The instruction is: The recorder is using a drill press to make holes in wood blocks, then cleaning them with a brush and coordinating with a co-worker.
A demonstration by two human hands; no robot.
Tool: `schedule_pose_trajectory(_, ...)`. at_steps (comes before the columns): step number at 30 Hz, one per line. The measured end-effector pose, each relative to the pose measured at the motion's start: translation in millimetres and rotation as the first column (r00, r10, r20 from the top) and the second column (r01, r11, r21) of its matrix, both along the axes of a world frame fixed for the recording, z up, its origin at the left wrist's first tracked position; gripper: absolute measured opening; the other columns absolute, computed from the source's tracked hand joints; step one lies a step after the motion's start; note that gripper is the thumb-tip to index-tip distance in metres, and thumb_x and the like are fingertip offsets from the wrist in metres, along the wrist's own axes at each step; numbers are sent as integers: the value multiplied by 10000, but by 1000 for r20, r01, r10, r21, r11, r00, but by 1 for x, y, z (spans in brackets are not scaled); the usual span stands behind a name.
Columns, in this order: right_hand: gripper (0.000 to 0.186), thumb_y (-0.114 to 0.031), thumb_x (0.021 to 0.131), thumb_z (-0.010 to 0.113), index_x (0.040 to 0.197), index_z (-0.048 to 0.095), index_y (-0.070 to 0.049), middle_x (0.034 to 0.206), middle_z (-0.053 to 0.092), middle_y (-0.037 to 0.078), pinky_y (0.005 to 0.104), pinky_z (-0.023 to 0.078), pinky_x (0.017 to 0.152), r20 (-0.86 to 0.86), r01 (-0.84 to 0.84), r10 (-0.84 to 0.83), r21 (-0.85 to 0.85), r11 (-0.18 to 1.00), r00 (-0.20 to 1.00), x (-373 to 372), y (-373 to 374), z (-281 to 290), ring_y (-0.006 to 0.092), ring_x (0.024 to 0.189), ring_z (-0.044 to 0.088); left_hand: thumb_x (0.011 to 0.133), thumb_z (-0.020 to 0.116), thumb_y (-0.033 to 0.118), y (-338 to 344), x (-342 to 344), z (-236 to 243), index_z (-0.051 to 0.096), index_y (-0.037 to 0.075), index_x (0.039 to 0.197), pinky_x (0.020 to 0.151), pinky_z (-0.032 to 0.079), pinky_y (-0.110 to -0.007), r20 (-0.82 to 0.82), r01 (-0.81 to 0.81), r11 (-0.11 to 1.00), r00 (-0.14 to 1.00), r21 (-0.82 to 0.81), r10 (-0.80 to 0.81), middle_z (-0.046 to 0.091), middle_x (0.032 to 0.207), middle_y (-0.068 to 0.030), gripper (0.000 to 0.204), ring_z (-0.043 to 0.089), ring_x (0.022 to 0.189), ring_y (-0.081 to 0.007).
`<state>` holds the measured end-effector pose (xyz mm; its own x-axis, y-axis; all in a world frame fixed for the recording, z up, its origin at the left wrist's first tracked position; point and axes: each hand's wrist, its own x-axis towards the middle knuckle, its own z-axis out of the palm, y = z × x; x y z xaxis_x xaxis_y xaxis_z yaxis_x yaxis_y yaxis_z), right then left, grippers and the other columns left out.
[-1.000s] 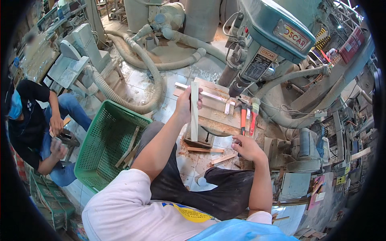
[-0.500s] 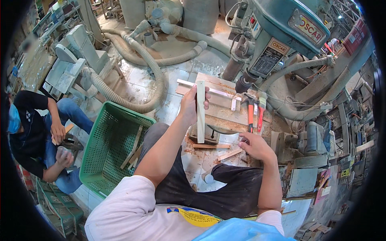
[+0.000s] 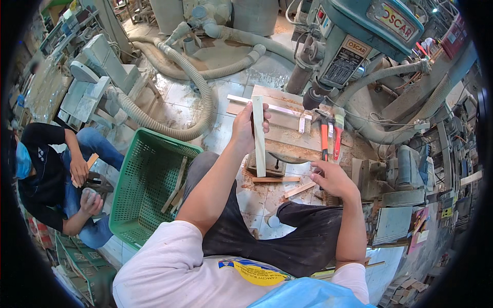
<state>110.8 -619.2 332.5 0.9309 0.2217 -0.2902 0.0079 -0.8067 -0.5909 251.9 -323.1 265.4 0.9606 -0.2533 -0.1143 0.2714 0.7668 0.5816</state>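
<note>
Pale wooden strip (image 3: pixel 259 138): in the left hand (image 3: pixel 245 127), roughly upright in view with its top leaning a little left, in front of the wooden table (image 3: pixel 282 142) under the drill press (image 3: pixel 354 18).
Left hand: closed round the strip's upper part, palm at its left side, fingertips showing at its right edge.
Right hand (image 3: pixel 334 178): half open, fingers bent, thumb apart from the forefinger, nothing visible in it; near the table's front edge, though I cannot tell whether it touches.
Weight and stiffness: probably light enough for one hand, and stiff; thin wood like this should bear a firm grip but might split under a hard blow.
Surface: looks smooth and dry; any dust on it could make it slide slightly.
Where to hold: by the two long edges; nearer the middle should balance better than the present high grip, which leaves the lower length free.
Drill press plates: a large cream plate (image 3: pixel 395 20) with bold red lettering, a smaller cream one (image 3: pixel 357 45) in red, and below it a dark plate (image 3: pixel 343 69) of fine pale text.
Shirt print (image 3: pixel 257 272): yellow with dark capitals, a blue patch at its left.
</note>
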Motion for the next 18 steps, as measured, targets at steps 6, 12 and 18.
schedule_pose_trajectory(6, 446, -239, 982, 739, 1336, 665, 22, 1118, 760, 222, 446, 560, 942, 14, -13, 13, -21, 1000, 1000, 1, 1, 1, 371, 1040, 729, 1154, 422, 475, 2, 0, -1, 646, 7, 1248, 637, 543, -317, 5, 13, 999, 1000, -34, -13, 679, 921, -81, 528, 637, 706, -159)
schedule_pose_trajectory(12, 445, -239, 985, 734, 1342, 662, 17, 1131, 759, 220, 448, 558, 949, 12, -21, 21, -1, 1000, 1000, 0, -2, -1, 371, 1044, 728, 1155, 416, 479, 4, 1, -3, 650, 16, 1243, 646, 541, -323, 7, 19, 999, 1000, -29, -19, 681, 917, -75, 527, 635, 711, -159)
schedule_pose_trajectory(18, 437, -236, 982, 742, 1324, 665, 24, 1127, 754, 228, 445, 561, 943, 11, -5, 5, -25, 1000, 1000, -1, 1, 0, 357, 1043, 731, 1155, 410, 482, 5, -1, 1, 655, 22, 1239, 652, 541, -323, 19, 18, 999, 1000, -33, -18, 681, 920, -73, 528, 632, 713, -157)
